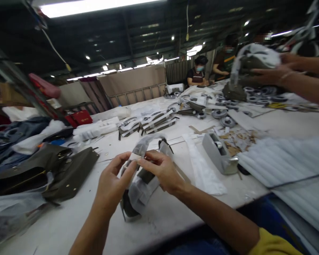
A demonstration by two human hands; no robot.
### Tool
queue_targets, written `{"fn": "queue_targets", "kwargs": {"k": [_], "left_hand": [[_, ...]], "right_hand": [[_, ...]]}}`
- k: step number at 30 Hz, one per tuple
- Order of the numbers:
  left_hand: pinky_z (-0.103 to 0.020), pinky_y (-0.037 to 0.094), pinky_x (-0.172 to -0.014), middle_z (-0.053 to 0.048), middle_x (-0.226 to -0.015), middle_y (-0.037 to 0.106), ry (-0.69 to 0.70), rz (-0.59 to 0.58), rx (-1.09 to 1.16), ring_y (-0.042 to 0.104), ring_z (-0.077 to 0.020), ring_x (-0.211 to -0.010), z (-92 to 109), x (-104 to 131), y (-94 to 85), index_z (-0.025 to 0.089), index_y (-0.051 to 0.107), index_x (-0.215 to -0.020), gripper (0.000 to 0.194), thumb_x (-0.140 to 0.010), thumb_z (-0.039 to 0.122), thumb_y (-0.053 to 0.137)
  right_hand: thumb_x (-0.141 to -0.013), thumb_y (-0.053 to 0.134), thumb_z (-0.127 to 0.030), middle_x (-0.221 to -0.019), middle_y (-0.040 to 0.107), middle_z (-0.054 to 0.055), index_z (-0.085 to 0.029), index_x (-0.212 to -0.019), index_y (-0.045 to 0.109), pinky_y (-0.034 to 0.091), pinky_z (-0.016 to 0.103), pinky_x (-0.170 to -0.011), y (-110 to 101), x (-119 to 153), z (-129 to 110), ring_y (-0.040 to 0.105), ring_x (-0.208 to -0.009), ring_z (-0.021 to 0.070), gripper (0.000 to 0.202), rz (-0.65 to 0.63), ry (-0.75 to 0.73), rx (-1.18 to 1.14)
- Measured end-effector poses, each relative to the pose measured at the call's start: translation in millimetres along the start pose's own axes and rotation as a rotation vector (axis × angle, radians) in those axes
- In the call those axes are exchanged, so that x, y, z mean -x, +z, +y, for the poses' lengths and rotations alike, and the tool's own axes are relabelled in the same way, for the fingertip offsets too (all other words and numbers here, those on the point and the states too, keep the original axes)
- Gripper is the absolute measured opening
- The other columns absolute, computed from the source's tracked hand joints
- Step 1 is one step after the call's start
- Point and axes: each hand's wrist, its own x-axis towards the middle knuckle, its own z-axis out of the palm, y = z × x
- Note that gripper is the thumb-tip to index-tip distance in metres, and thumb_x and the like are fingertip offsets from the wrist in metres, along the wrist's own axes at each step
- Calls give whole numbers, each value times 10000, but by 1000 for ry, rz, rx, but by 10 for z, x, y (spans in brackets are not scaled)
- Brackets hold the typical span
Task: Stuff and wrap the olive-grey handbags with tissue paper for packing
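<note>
Near the middle of the table, a dark olive strap lies looped, partly covered in translucent wrapping. My left hand pinches the wrapped upper curve of the loop from the left. From the right, my right hand closes on the same curve, its fingertips almost meeting those of my left hand. A pale band shows at the spot between my fingers. Part of the strap behind my right hand is hidden.
Olive bags lie at left. Wrapped straps are piled beyond my hands. A grey tape dispenser and white foam sheets sit at right. Another person's hands hold a wrapped item at upper right.
</note>
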Motion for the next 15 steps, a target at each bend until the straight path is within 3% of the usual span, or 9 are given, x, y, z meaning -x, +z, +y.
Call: {"fn": "queue_targets", "kwargs": {"k": [3,5,7,9,11,13,15], "left_hand": [[-229,511,-612,-51,-889,731,-84,-57,73,662,-175,-735,-15,-1,48,163,666,-1059,522,-692,520,769],[-208,487,-581,-38,-874,727,-114,-2,72,647,-159,-712,-48,11,67,176,664,-1082,550,-669,521,780],[-199,481,-582,-30,-876,728,-126,66,49,642,-156,-725,-93,13,72,188,673,-1093,571,-644,522,792],[-198,487,-588,-26,-873,729,-128,101,30,639,-157,-726,-137,0,67,193,686,-1083,578,-625,528,799],[-201,495,-593,-23,-868,732,-118,107,16,641,-159,-721,-174,-24,62,196,695,-1074,566,-628,531,793],[-196,497,-590,-18,-865,734,-102,110,2,643,-157,-720,-206,-51,61,201,700,-1069,549,-638,531,783],[-188,498,-583,-14,-866,739,-88,117,-19,646,-154,-719,-242,-72,59,208,703,-1076,542,-651,538,770]], "right_hand": [[-867,674,-399,-1096,691,50,-239,-1086,743,507,341,-919,-307,29,15,643,-1015,203,279,10,-140,345],[-877,672,-351,-1191,674,57,-251,-1096,730,446,376,-1033,-724,116,44,602,-1131,212,248,125,-284,650],[-885,650,-316,-1257,650,77,-242,-1058,730,386,430,-1095,-1295,272,91,554,-1211,237,205,316,-336,954],[-866,645,-325,-1317,614,110,-208,-988,738,327,477,-1135,-1930,474,140,513,-1267,274,193,520,-257,1157],[-803,670,-334,-1367,577,141,-180,-886,749,253,491,-1174,-2504,678,173,445,-1338,314,192,721,-72,1221],[-766,677,-355,-1351,597,135,-189,-774,752,215,495,-1186,-2916,836,188,411,-1369,339,183,797,93,1180],[-741,684,-395,-1248,670,125,-205,-670,747,280,505,-1150,-3140,925,197,486,-1308,360,212,795,198,1120]]}}
